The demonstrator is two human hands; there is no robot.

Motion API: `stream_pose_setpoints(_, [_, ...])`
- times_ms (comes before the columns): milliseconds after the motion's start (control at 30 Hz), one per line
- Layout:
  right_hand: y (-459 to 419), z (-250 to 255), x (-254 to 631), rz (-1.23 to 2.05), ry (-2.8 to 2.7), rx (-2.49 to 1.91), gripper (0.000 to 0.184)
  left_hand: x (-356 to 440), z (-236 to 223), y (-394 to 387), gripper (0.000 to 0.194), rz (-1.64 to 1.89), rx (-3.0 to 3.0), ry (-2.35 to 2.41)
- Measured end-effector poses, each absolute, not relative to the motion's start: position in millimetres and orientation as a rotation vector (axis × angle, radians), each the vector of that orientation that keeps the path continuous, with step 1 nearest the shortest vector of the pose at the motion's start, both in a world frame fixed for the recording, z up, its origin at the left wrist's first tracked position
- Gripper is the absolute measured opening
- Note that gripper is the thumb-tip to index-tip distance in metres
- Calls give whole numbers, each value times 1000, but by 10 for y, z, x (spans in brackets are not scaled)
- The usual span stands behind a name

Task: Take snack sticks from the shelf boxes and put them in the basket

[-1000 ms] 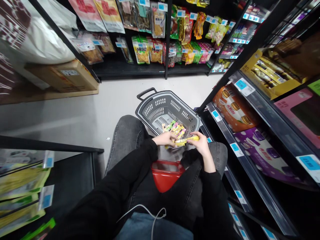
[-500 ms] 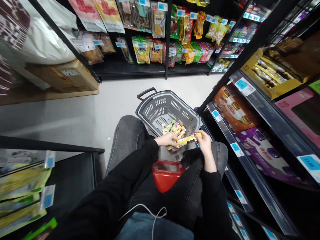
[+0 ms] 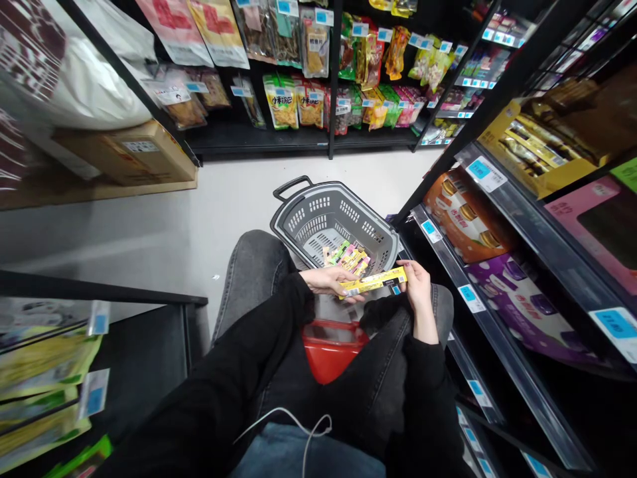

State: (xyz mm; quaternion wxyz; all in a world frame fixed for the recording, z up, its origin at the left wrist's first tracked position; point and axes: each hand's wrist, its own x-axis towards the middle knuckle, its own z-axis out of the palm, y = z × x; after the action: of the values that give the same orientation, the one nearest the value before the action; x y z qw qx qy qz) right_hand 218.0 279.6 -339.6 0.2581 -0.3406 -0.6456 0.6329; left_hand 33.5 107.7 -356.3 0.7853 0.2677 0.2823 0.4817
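Between my hands is a long, thin yellow snack packet (image 3: pixel 374 282), tilted slightly up to the right above my lap. My left hand (image 3: pixel 329 280) is closed on its left end, thumb on top. At the other end, my right hand (image 3: pixel 416 284) pinches the packet between thumb and fingers. Just beyond it stands a grey shopping basket (image 3: pixel 343 199) with its handle leaning to the left. Inside the basket lies a small pile of pink, green and yellow packets (image 3: pixel 351 255), partly hidden behind my left hand.
A red container (image 3: pixel 332 348) sits between my legs. Shelves with a yellow box of bars (image 3: pixel 537 149) and purple packs (image 3: pixel 527 305) rise close on my right. Hanging snack bags (image 3: pixel 281 99) line the back. A cardboard box (image 3: pixel 132 153) stands at left.
The yellow packet has turned so that more of its broad printed side shows. My right hand has shifted slightly right and down; my left hand has moved a little left.
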Motion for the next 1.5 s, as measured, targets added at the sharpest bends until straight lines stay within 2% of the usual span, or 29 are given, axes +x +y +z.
stream_pose_setpoints(333, [2789,-3313,2175,1831,-1621,-866,35,287,-3415,1000,64,1032,544,443])
stream_pose_setpoints(600, [2804,-3333,2224,1958,-1652,-812,35,300,-3475,1047,38,851,482,672])
stream_pose_setpoints(700, [2815,-3346,2225,1951,-1732,-763,41,334,-3496,1083,28,910,488,867])
stream_pose_setpoints(800, [2834,-3381,2212,1813,-1862,-813,34,369,-3527,1124,24,1023,464,994])
stream_pose_setpoints(867, [2847,-3418,2199,1720,-1890,-877,34,385,-3570,1155,25,1093,443,1058])
stream_pose_setpoints(967, [2857,-3465,2175,1701,-1816,-952,50,398,-3655,1201,28,1209,405,1178])
stream_pose_setpoints(1033, [2856,-3472,2158,1704,-1743,-991,55,403,-3702,1227,31,1276,386,1230])
stream_pose_setpoints(1233, [2820,-3415,2092,1670,-1587,-1053,41,388,-3733,1278,42,1346,418,1250])
stream_pose_setpoints(1500, [2820,-3430,2082,1693,-1558,-1027,41,325,-3750,1254,49,1225,586,1333])
